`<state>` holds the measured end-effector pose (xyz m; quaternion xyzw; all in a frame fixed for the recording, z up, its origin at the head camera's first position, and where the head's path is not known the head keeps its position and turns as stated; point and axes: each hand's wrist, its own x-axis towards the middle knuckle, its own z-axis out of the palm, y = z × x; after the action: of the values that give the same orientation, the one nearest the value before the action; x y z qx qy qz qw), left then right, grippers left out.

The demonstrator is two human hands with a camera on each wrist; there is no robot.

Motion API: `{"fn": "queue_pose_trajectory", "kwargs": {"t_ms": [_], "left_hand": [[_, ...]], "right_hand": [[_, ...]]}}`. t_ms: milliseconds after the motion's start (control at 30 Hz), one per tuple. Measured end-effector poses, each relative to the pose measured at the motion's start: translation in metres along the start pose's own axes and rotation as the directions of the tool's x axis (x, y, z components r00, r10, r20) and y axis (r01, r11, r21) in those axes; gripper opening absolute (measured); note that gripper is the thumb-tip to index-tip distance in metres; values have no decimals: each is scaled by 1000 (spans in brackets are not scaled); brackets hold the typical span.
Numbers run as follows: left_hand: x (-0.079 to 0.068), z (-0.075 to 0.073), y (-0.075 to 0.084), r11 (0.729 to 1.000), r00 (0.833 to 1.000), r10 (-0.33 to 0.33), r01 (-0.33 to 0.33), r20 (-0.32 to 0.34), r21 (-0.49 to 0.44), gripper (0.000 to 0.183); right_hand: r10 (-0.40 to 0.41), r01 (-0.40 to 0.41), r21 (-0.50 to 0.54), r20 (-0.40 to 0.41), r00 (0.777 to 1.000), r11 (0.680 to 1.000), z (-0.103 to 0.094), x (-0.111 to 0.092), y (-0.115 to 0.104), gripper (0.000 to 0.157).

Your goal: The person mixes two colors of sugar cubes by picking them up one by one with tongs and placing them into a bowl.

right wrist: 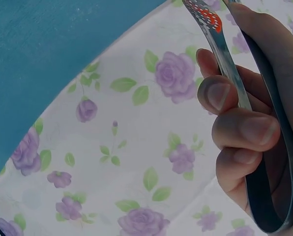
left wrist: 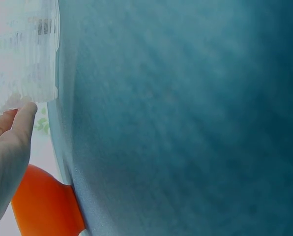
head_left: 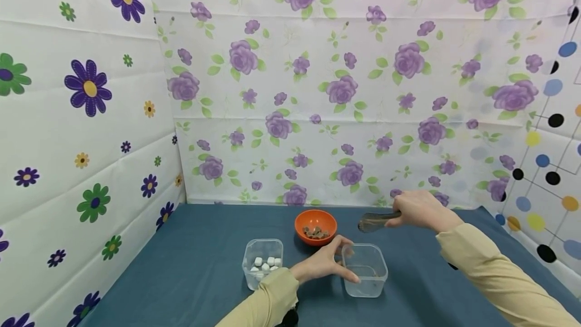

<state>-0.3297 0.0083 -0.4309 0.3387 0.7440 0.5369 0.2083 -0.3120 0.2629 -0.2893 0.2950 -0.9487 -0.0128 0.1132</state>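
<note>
My right hand (head_left: 417, 209) grips metal tongs (head_left: 374, 221) above the table, right of the orange bowl. In the right wrist view, fingers curl around one arm of the tongs (right wrist: 230, 66), whose tip is perforated. My left hand (head_left: 324, 261) holds the left side of a clear plastic container (head_left: 365, 291), thumb in front and fingers behind. Whether a small brownish spot inside it is a piece is hard to tell. Behind the left hand stands an orange bowl (head_left: 316, 214) with several brown pieces (head_left: 316, 233). Left of that hand, another clear container (head_left: 251, 277) holds several white cube-like pieces (head_left: 265, 267).
A dark blue cloth (head_left: 204, 266) covers the table. Flower-patterned sheets (head_left: 281, 90) hang behind it and at the left side. A dotted sheet (head_left: 551, 185) hangs at the right. My left forearm passes close to the container of white pieces.
</note>
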Motion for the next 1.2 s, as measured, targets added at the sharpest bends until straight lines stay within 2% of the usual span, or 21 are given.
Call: {"fn": "queue_pose_trajectory", "kwargs": {"t_ms": [367, 633, 900, 1200], "left_hand": [[-1, 0, 0, 1000, 1000, 18, -18, 16, -8, 53], [-1, -1, 1, 1000, 1000, 22, -22, 19, -2, 55], [-1, -1, 1, 1000, 1000, 17, -17, 9, 1, 55], [-1, -1, 1, 1000, 999, 28, -28, 16, 2, 55]], "right_hand": [[-18, 19, -18, 17, 1000, 1000, -10, -11, -13, 54], [-49, 54, -112, 46, 998, 992, -16, -13, -28, 45], [-65, 89, -219, 113, 991, 972, -13, -10, -44, 46], [-123, 153, -286, 122, 985, 946, -4, -8, -58, 46]]}}
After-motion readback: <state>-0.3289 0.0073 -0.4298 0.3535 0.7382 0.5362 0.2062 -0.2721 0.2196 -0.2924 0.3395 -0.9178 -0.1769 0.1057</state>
